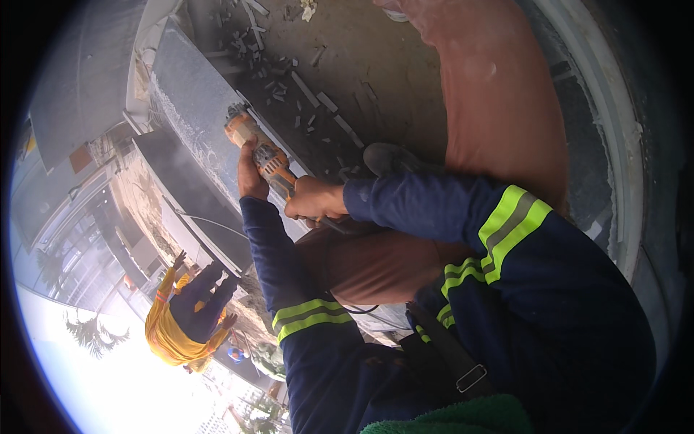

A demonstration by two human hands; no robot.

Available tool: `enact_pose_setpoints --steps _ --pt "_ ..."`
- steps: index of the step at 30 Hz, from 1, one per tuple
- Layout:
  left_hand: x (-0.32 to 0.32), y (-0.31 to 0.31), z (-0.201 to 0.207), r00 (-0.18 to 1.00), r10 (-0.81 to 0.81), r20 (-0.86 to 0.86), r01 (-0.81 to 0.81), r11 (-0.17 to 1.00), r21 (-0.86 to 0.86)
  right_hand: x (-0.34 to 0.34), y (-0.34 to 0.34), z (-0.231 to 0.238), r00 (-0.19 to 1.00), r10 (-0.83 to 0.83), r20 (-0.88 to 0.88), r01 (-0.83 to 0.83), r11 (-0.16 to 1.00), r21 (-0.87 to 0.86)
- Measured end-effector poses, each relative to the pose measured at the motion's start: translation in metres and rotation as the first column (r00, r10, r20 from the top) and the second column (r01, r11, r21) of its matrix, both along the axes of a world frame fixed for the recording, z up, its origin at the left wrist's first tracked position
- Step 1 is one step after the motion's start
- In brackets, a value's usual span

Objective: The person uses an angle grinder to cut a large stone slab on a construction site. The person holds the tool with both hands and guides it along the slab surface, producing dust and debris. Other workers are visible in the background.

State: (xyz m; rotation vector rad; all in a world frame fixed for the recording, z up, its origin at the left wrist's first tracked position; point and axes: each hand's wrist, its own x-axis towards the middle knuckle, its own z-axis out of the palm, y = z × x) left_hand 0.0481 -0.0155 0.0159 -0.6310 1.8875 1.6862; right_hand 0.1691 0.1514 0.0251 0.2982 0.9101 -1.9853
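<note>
An orange angle grinder (pixel 269 160) has its disc end (pixel 237 127) pressed against the edge of a long grey stone slab (pixel 191 101). My left hand (pixel 250 176) wraps the grinder's body from below. My right hand (pixel 315 200) grips its rear handle, where a dark cable leaves toward my lap. Both sleeves are dark blue with yellow-green reflective bands. Pale dust hangs along the slab's edge near the disc.
Several cut stone strips and chips (pixel 307 90) litter the dirt ground beyond the slab. My knee in brown trousers (pixel 376 264) and a grey shoe (pixel 390 156) sit close under the tool. Another person in yellow and dark blue (pixel 184 318) crouches further off at the left.
</note>
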Motion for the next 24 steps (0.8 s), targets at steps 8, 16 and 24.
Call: enact_pose_setpoints --steps 8,16,24 --pt "0.0010 -0.0057 -0.0004 1.000 -0.020 0.012 0.020 1.000 0.017 0.0014 -0.0005 0.0002 1.000 0.013 0.013 -0.013 1.000 -0.018" --pt "0.0037 -0.0007 0.0026 1.000 -0.018 0.004 0.018 1.000 0.000 0.0051 -0.0016 0.0015 0.999 0.000 -0.047 0.001 1.000 0.020" --pt "0.0049 -0.0002 0.0031 1.000 -0.012 0.023 0.011 1.000 0.016 0.0063 -0.0024 0.0008 1.000 0.001 -0.007 -0.001 1.000 0.006"
